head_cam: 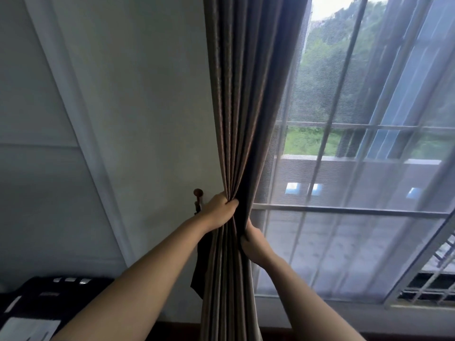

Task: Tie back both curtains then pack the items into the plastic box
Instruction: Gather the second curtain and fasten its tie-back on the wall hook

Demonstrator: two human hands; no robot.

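A dark brown curtain point(242, 94) hangs in tight pleats at the left edge of the window. My left hand point(219, 210) is shut on the gathered folds from the left side. Just below it, my right hand point(254, 242) grips the curtain's right edge, fingers tucked into the fabric. A brown tieback hook point(198, 193) sticks out of the wall right beside my left hand. A dark strip of cloth point(199, 271), perhaps the tieback, hangs behind my left forearm. No plastic box is in view.
A sheer white curtain point(357, 168) covers the window to the right, with window bars and greenery behind it. A white wall point(147, 94) is on the left. A black device point(49, 296) with silver buttons sits at the lower left.
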